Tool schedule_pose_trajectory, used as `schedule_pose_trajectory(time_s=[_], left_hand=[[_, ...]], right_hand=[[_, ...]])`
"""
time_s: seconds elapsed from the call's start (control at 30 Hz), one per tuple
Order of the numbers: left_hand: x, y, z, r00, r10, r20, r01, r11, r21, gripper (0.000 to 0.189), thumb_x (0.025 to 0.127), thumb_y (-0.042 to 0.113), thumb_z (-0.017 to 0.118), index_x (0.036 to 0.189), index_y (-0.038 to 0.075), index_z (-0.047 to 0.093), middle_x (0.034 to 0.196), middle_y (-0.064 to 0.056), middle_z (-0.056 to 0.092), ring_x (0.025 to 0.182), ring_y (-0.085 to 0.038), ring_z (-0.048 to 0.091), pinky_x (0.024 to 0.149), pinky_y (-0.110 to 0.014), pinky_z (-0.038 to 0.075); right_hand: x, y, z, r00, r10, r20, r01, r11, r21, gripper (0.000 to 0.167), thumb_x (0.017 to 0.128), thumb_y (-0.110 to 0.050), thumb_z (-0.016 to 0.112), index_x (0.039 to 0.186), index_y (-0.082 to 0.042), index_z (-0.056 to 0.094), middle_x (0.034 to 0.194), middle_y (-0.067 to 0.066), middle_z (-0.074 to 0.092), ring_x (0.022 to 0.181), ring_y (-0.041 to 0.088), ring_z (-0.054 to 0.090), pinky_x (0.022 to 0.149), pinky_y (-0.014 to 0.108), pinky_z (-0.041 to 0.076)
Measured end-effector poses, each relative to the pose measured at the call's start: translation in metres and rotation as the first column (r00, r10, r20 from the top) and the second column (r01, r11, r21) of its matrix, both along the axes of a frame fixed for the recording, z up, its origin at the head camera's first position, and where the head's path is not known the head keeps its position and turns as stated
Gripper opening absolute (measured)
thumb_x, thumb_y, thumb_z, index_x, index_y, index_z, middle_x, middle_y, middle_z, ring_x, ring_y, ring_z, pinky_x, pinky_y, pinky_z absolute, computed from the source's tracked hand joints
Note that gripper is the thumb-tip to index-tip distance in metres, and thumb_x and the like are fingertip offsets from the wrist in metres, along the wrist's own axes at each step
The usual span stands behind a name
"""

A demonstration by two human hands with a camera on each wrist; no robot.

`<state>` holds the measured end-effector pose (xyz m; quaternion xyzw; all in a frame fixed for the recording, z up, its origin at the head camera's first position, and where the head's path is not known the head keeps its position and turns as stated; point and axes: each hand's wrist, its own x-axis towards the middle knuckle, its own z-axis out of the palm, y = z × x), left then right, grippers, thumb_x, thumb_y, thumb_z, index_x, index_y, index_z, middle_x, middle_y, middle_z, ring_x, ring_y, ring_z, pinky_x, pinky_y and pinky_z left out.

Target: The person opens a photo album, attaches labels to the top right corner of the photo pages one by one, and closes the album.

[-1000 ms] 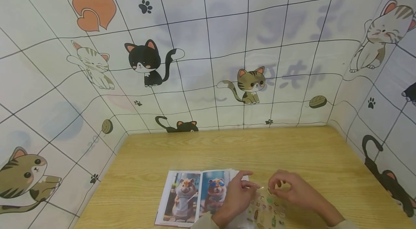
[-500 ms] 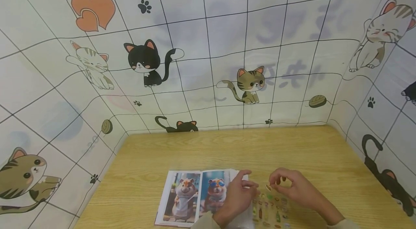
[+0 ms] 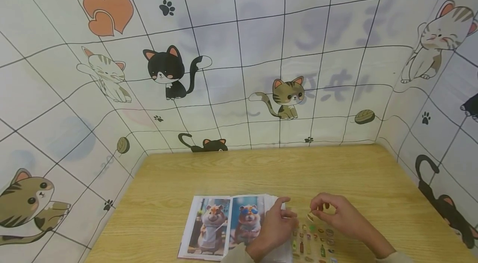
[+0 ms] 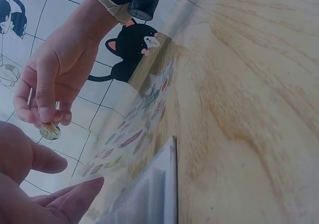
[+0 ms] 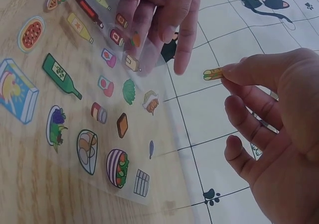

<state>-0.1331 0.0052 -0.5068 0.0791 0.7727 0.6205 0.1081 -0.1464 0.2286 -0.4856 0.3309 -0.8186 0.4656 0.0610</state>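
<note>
In the right wrist view, my right hand pinches a small hot dog sticker between thumb and forefinger, apart from the clear sticker sheet. Printed food and bottle stickers cover this sheet, which lies at the right of an open photo album. My left hand is over the album's right side, at the sheet's left edge. Its thumb and fingers are spread apart in the left wrist view, with nothing pinched between them.
Two hamster pictures fill the open album pages. Wood-grain table extends behind and to both sides. A cat-printed cloth with grid lines rises along the back and sides.
The sticker in my right hand has come away from the sheet, the hand rising slightly. The sheet has shifted a little to the right, while the left hand has barely moved.
</note>
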Motion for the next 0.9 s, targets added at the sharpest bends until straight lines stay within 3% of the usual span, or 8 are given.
schedule_pose_trajectory(time_s=[0.3,0.63,0.9], left_hand=[[0.0004,-0.0009,-0.0012,0.999,-0.027,-0.017,0.026,0.998,-0.056,0.065,0.084,0.008,0.068,0.145,0.009,0.044,0.106,-0.008,0.073,0.089,-0.013,0.072,0.069,-0.023,0.055],[0.0014,-0.0005,0.0016,0.997,-0.07,-0.026,0.067,0.993,-0.092,0.073,0.086,0.012,0.069,0.15,0.006,0.036,0.124,-0.017,0.066,0.114,-0.029,0.066,0.088,-0.035,0.056],[0.001,-0.0015,0.0035,0.996,-0.065,-0.065,0.055,0.988,-0.146,0.068,0.085,0.015,0.07,0.147,0.006,0.041,0.126,-0.023,0.065,0.114,-0.031,0.066,0.091,-0.038,0.055]], right_hand=[[-0.0002,-0.0008,0.0008,1.0,0.006,-0.004,-0.006,1.0,-0.006,0.017,0.089,-0.002,0.071,0.095,-0.017,0.065,0.092,-0.002,0.068,0.077,0.006,0.056,0.064,0.024,0.047],[-0.0019,-0.0011,-0.0011,1.0,0.011,0.016,-0.011,1.0,-0.011,0.021,0.088,-0.002,0.072,0.096,-0.02,0.065,0.092,0.002,0.068,0.076,0.007,0.057,0.064,0.024,0.047],[-0.0021,-0.0021,-0.0018,0.999,-0.008,0.045,0.008,1.0,-0.004,0.02,0.087,0.0,0.072,0.095,-0.018,0.066,0.091,-0.003,0.068,0.076,0.008,0.057,0.064,0.025,0.047]])
